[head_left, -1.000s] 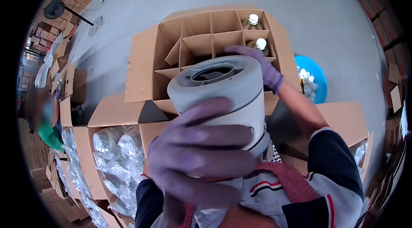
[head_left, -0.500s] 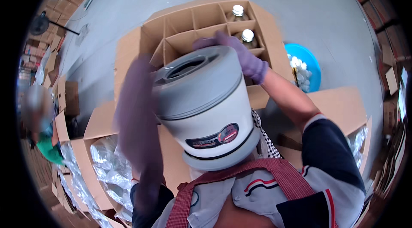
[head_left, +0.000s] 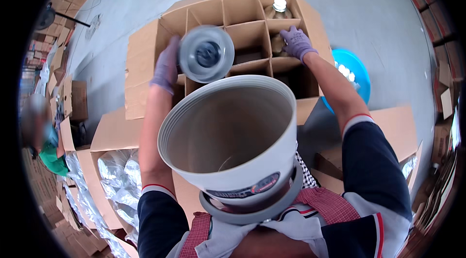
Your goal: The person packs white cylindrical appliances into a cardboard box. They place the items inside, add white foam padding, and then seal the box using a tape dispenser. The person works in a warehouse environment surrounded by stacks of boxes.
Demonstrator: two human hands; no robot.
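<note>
The open light grey tub (head_left: pixel 228 122) stands upright close in front of my chest, its rim towards me and its inside exposed. Ahead of it, a round grey lid (head_left: pixel 207 54) with a dark hollow centre is blurred above the left part of the divided carton (head_left: pixel 141 71). My gloved left hand (head_left: pixel 166 66) is closed at the lid's left edge; its thumb is hidden. In a right-hand compartment, my gloved right hand (head_left: pixel 296 43) curls over the top of a glass bottle (head_left: pixel 278 44), hiding its neck. Behind it stands another bottle with a white cap (head_left: pixel 279 4).
A blue basin (head_left: pixel 361 71) of white caps stands right of the carton. Cartons with clear plastic wrapping (head_left: pixel 116 175) lie at lower left. A co-worker in green (head_left: pixel 51 158) is at the far left. Stacked boxes (head_left: pixel 412 0) line the right side.
The lid has come off the tub and is now ahead and left over the carton. My right hand has left the lid for the bottle; my left hand has moved forward.
</note>
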